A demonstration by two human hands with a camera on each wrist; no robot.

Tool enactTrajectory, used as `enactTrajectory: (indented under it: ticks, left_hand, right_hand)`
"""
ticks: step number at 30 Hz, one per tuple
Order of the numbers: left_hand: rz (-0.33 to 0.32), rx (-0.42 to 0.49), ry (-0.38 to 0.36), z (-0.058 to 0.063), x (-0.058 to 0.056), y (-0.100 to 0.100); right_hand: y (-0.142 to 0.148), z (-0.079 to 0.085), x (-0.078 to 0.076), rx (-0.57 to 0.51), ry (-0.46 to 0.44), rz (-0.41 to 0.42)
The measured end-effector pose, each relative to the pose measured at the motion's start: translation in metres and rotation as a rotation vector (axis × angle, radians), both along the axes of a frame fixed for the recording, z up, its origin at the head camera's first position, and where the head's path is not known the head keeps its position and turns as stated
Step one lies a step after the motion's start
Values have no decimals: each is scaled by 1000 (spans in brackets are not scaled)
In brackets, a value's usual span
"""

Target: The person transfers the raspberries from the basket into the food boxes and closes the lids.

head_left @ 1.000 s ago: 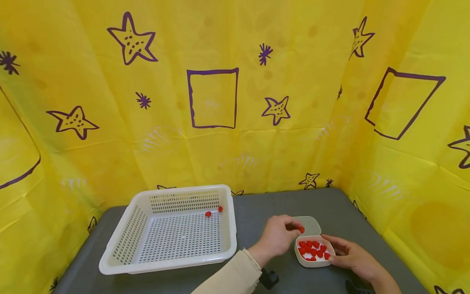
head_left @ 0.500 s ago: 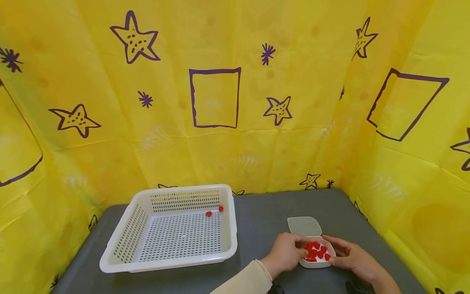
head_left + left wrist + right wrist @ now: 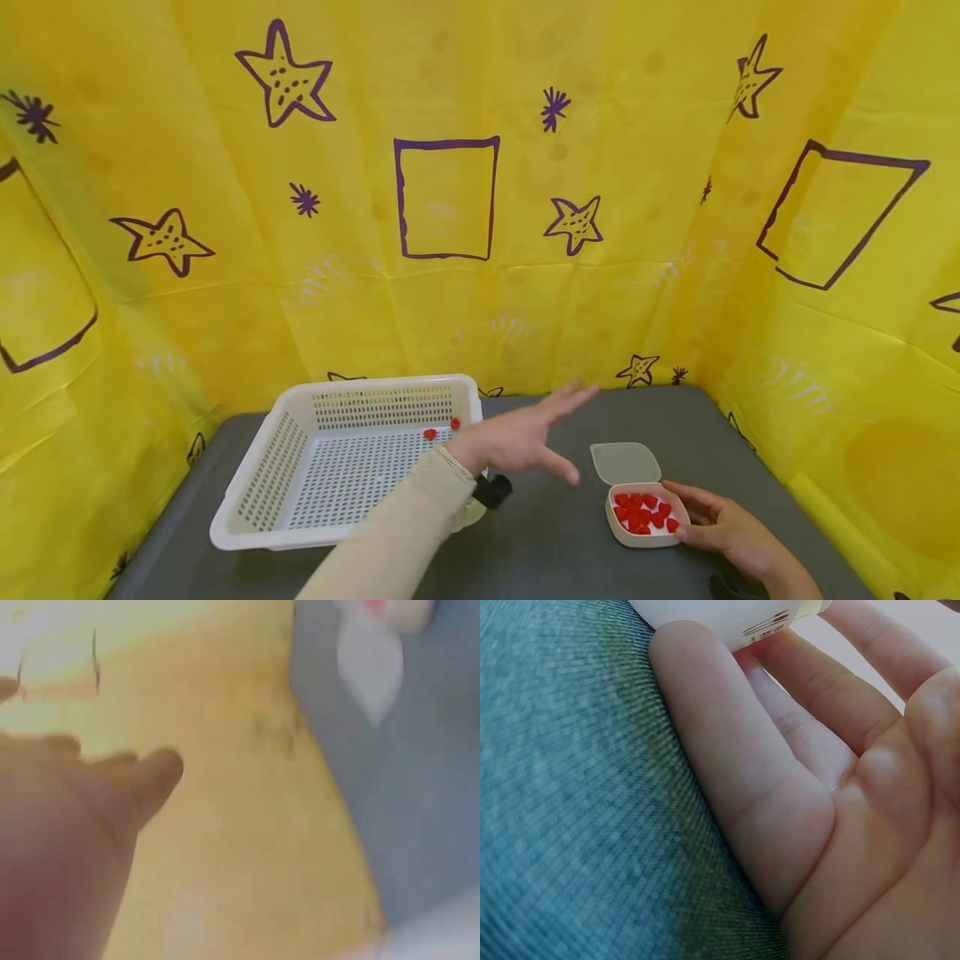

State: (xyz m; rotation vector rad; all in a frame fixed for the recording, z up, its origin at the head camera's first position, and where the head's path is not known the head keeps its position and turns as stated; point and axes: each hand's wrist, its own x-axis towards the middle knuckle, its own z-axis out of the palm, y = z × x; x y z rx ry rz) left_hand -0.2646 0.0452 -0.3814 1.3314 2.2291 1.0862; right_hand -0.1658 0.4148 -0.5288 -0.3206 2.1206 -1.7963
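My left hand [image 3: 517,439] hangs in the air over the right rim of the white basket [image 3: 300,542], its fingers spread and nothing in them. The left wrist view, blurred, shows the same hand [image 3: 67,825] with fingers stretched out. My right hand [image 3: 731,533] holds a small pale box [image 3: 647,540] by its right side, thumb in front and fingers behind. Several small red raspberry-like pieces [image 3: 637,517] lie inside the box. Its translucent lid [image 3: 626,463] is folded back flat behind it. In the right wrist view, the thumb and fingertips touch the box [image 3: 712,622].
Two more red pieces [image 3: 430,434] lie in the basket's far right corner. A dark grey cloth [image 3: 540,533] covers the table. Yellow curtains [image 3: 450,325] with starfish drawings stand behind and on both sides.
My left hand, which held a red piece and lowered it into the box, has let go and swung left and up toward the basket. The right hand has stayed on the box.
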Motion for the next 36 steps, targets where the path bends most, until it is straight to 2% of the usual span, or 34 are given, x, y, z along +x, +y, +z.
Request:
enactTrajectory:
  ticks: [2,3,5,7,9,14,17,20,25,30,36]
  left_hand:
    - [-27,-35,-17,10,-20,-32]
    - [-15,-42,-53,10,-29,-48]
    - [55,-68,-118,7,-45,-78]
    - [147,-96,-178,-2,-57,-103]
    - [225,-129,-201,-14,-66,-123]
    - [330,-161,-230,-47,-80,-154]
    - [396,-181,-259,-64,-83,-163]
    - [431,-256,-223,-76,-86,-166]
    - [434,-376,-115,-86,-90,-164]
    - [496,-437,-24,-94,-92,-159]
    - [485,-476,178,-103,-94,-150]
  right_hand:
    - [1,1,1,22,-9,-13]
    - [1,1,2,29,-12,-17]
    - [2,2,2,37,-22,-26]
    - [3,2,3,36,-21,-24]
    - [3,2,3,26,-23,-21]
    - [4,0,3,27,-23,-24]
    - [3,-1,2,24,-26,-28]
    - [3,-1,1,27,-33,-36]
    - [3,0,0,48,-39,-51]
    - [2,0,-2,22,-33,-32]
    - [2,-2,-2,1,-15,-19]
